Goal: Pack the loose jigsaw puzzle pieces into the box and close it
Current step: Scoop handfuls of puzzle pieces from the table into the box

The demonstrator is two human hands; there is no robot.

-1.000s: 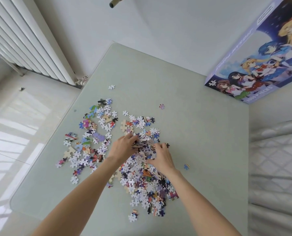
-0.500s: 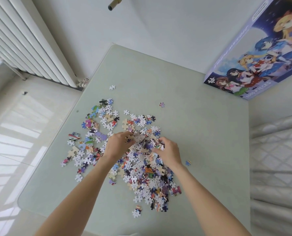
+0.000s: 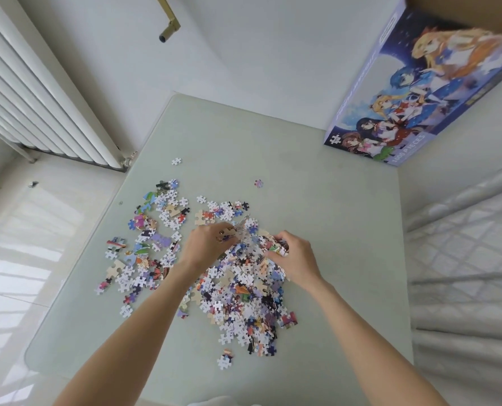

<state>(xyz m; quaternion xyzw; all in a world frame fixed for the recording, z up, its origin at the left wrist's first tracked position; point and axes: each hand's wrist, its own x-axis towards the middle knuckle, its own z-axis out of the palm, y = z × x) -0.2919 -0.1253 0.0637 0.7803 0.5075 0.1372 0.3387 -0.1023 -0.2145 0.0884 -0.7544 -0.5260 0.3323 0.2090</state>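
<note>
- left hand (image 3: 207,244) and right hand (image 3: 295,257) now curled round a clump of pieces (image 3: 245,291), lifted off pile
- box (image 3: 419,92) far beyond fingers; carry next

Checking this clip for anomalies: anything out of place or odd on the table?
Only strays: one piece and another lie apart beyond the main pile, and a third sits alone on the near side. The box stands at the far right corner. Nothing looks damaged.
</note>
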